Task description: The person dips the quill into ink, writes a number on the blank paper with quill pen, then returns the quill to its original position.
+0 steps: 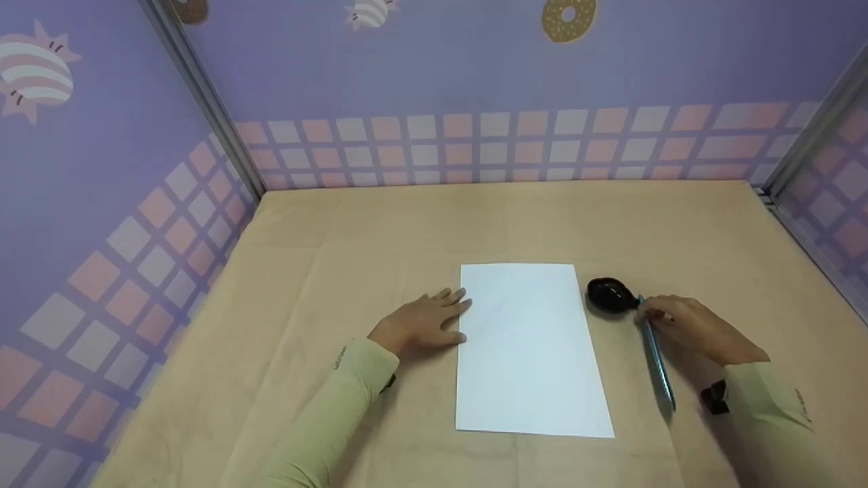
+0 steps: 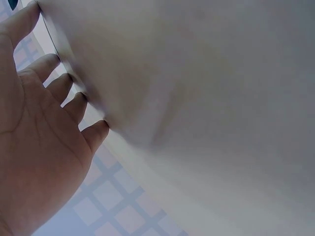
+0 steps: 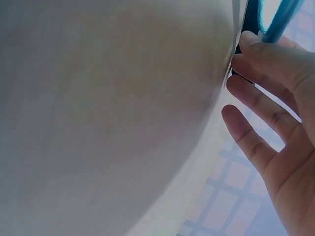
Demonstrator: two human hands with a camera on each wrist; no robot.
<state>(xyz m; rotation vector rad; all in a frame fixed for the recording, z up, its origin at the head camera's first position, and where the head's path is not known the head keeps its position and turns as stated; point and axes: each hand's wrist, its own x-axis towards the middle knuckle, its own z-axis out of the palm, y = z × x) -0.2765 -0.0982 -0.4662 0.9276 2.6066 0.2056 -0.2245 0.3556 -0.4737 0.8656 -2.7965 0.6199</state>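
Observation:
A white sheet of paper (image 1: 525, 352) lies flat on the table. Along its left edge rest the spread fingertips of my left hand (image 1: 424, 322); the left wrist view shows that palm (image 2: 44, 132) with straight, separated fingers. To the right of the paper is the glossy black bowl of a spoon (image 1: 610, 296), its stem running under my right hand (image 1: 698, 329). Thumb and forefinger there pinch a long, slim teal object (image 1: 656, 369) near its upper end. Whether it belongs to the spoon is hidden by the hand. In the right wrist view the other fingers (image 3: 246, 132) extend loosely.
A beige cloth (image 1: 325, 271) covers the table. Purple walls with pink and white squares (image 1: 495, 146) stand behind and at both sides, joined by grey metal posts (image 1: 217, 115) at the corners.

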